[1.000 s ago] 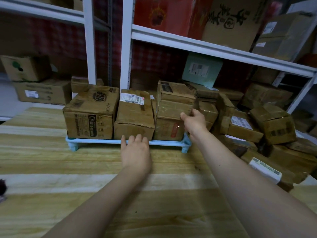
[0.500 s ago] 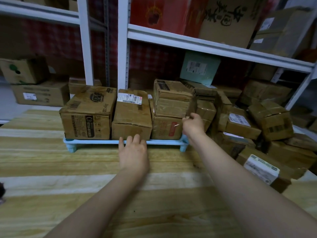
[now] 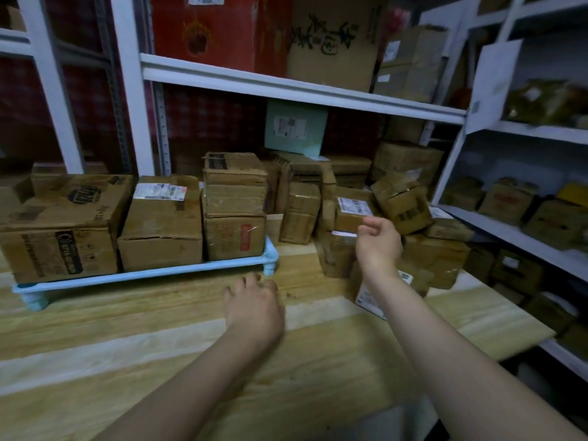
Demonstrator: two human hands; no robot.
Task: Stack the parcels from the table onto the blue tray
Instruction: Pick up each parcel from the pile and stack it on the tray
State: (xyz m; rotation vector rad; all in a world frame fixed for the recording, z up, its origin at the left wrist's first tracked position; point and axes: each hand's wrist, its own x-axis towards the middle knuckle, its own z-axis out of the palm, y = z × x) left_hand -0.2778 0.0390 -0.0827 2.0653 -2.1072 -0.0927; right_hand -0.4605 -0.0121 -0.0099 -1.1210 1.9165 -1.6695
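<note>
My right hand is the nearer one: empty, fingers loosely curled, hovering just short of the labelled parcel at its 11 o'clock, in the pile on the table. My left hand, loose and empty too, hangs at 6 o'clock from the right corner of the blue tray.

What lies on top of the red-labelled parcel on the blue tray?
A taped brown parcel stack rests on the red-labelled parcel, hiding its top; one box or two is unclear.
</note>
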